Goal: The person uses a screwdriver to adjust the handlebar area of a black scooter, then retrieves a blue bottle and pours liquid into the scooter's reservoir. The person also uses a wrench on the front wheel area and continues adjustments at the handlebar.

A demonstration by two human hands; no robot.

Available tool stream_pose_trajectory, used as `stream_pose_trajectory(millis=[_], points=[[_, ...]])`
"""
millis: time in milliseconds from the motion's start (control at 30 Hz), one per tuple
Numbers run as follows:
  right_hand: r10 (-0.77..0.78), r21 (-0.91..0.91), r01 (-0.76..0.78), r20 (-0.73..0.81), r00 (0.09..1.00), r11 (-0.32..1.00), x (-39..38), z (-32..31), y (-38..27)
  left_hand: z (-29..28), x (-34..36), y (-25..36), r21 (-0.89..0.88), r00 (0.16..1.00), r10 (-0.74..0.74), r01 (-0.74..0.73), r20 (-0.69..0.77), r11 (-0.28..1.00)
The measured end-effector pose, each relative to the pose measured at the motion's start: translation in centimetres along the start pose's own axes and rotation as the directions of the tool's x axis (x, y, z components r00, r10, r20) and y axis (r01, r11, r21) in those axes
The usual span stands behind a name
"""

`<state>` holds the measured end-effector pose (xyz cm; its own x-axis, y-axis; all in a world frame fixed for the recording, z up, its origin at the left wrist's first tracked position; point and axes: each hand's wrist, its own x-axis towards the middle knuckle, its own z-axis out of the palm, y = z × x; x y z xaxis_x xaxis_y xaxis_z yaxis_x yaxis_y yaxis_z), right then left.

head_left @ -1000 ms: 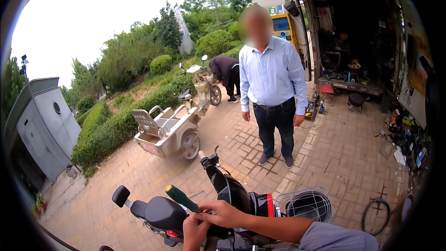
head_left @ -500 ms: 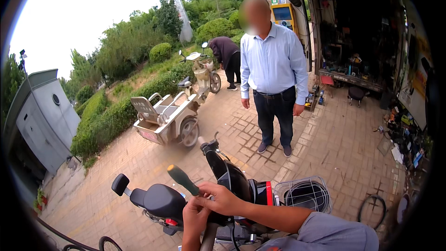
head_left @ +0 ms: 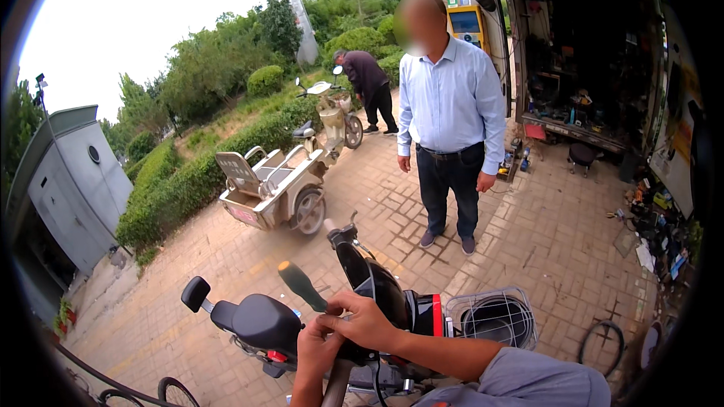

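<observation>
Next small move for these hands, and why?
I'd probably slide the right hand up the green handle for a fuller grip: most of it juts bare above the hands, and the left hand is bunched against the right near its lower end.

Flat daylight from a washed-out white sky (head_left: 151, 15) softly brightens the brick paving (head_left: 558, 218), while the open workshop interior (head_left: 588, 68) sinks into deep shadow. Fisheye distortion curves the grey shed (head_left: 75, 188) near blackened edges; a smeared patch blurs a standing person's head (head_left: 421, 24).
</observation>
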<state>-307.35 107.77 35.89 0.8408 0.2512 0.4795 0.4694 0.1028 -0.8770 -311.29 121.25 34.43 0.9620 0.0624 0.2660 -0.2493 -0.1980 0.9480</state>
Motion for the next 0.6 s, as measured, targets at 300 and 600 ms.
stream_pose_trajectory(millis=[300,600], points=[[-0.116,-0.036,0.118,0.062,0.991,0.992,0.0,-0.6,0.2,-0.7,-0.5,-1.2,-0.12,0.992,-0.073,0.085,0.102,0.989],[0.041,0.052,-0.041,0.001,0.999,0.998,-0.9,-0.5,0.4,-0.3,-0.5,-0.8,0.026,0.991,-0.039,0.036,0.128,0.999]])
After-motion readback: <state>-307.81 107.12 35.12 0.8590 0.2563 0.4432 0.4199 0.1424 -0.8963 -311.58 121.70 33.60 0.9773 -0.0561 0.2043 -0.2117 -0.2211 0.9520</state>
